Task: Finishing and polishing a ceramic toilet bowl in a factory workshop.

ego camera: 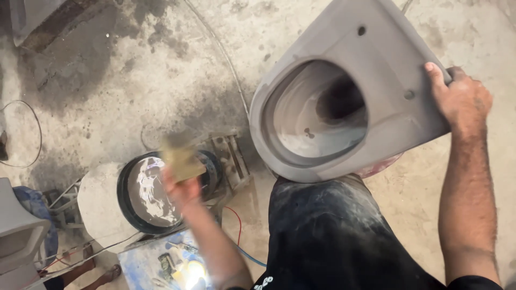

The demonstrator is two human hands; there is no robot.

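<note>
A grey unglazed toilet bowl (371, 64) fills the upper right, its opening facing me. My right hand (459, 96) grips its back right edge. My left hand (183, 188), blurred, holds a tan sponge (180, 158) above a black bucket (124, 204) of cloudy water. My dark, dust-smeared trouser leg (328, 236) is under the bowl.
The concrete floor (134, 70) is stained and wet. A thin cable (226, 59) crosses it toward the bowl. A round pale stand (99, 207) lies beside the bucket. Another grey cast piece (19, 231) sits at the left edge. Red and blue wires (239, 236) run near my leg.
</note>
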